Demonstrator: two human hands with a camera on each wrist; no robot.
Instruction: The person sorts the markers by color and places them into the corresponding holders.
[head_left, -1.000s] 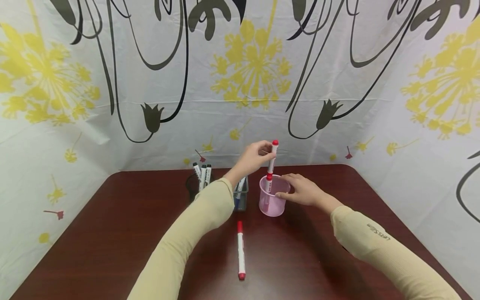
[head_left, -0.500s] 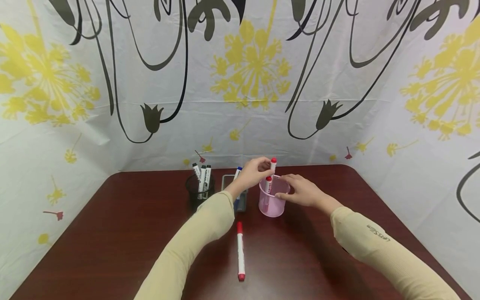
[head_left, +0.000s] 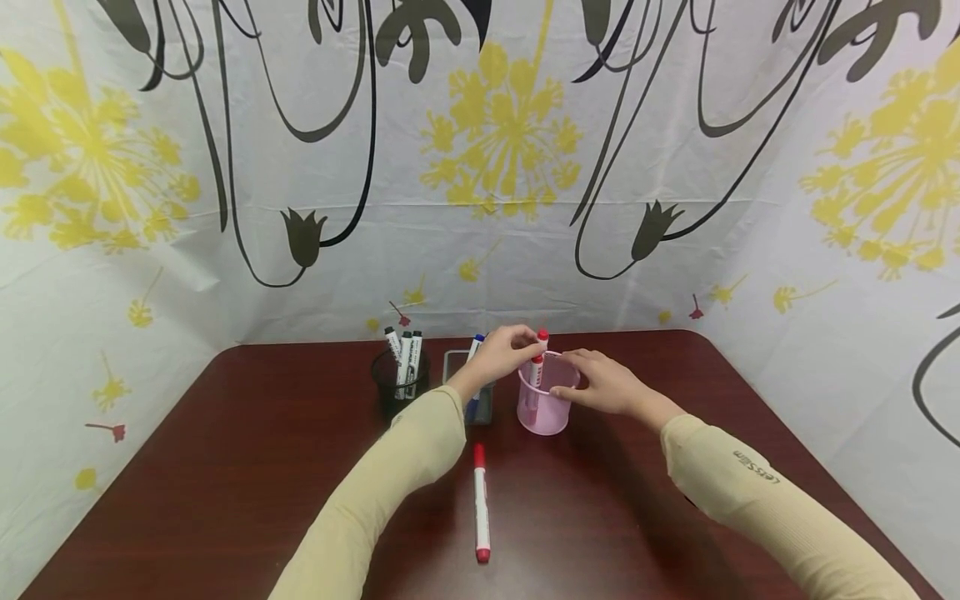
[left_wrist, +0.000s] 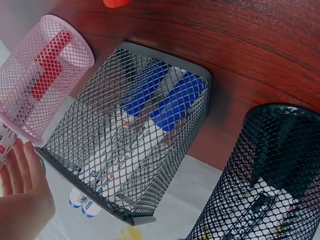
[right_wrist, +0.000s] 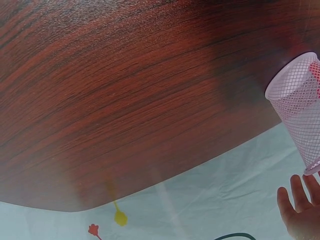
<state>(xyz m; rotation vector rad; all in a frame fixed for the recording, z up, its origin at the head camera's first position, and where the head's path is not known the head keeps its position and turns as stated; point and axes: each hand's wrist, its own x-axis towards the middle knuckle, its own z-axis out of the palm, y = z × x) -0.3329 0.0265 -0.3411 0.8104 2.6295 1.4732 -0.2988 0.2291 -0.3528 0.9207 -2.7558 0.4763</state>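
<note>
A pink mesh pen cup (head_left: pixel 543 412) stands upright toward the back of the table. My left hand (head_left: pixel 501 350) is over its left rim and pinches a red-capped marker (head_left: pixel 542 337), which is mostly down inside. Another red marker (head_left: pixel 536 371) leans in the same cup; both red lower ends show through the mesh in the left wrist view. My right hand (head_left: pixel 603 382) holds the cup's right rim, thumb in front and fingers behind. On the table in front lies a third red marker (head_left: pixel 482 504), capped end away from me. The left fingertips (left_wrist: pixel 31 162) are near the cup rim.
Left of the pink cup stands a grey mesh holder (left_wrist: pixel 131 135) with blue markers (left_wrist: pixel 177 102). Farther left, a black mesh cup (head_left: pixel 385 387) holds several black-capped markers (head_left: pixel 405 362). The dark red wooden table (head_left: pixel 247 475) ends at a patterned cloth (head_left: pixel 480 283) behind.
My left hand has moved down with the red marker, lowering it into the pink cup. The right hand has stayed on the cup, and the marker on the table has not moved.
</note>
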